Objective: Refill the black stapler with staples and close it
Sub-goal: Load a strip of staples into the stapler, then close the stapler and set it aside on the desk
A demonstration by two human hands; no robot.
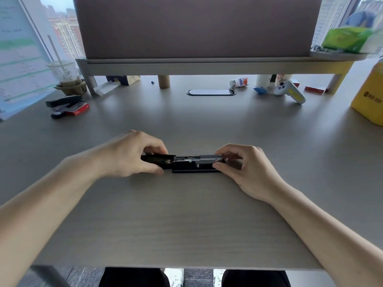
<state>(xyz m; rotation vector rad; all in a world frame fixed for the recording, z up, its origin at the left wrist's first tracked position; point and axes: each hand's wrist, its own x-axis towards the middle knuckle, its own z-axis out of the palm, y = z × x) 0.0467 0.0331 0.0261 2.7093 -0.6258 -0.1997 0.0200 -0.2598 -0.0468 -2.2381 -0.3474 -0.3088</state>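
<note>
A black stapler (192,165) lies flat on the grey desk (186,214) in front of me, folded fully open. Its lid points left and its metal staple channel points right. My left hand (128,156) grips the black lid end between thumb and fingers. My right hand (242,164) pinches the right end of the metal channel, where a strip of staples (209,158) rests. A second black stapler (62,104) and a red staple box (79,108) lie at the far left of the desk.
A monitor riser (207,66) spans the back of the desk with a screen on it. Nearby stand a plastic iced-drink cup (66,73), a small white bottle (239,82), a white controller (290,91) and a yellow container (371,96). An oval cable port (211,92) sits mid-desk.
</note>
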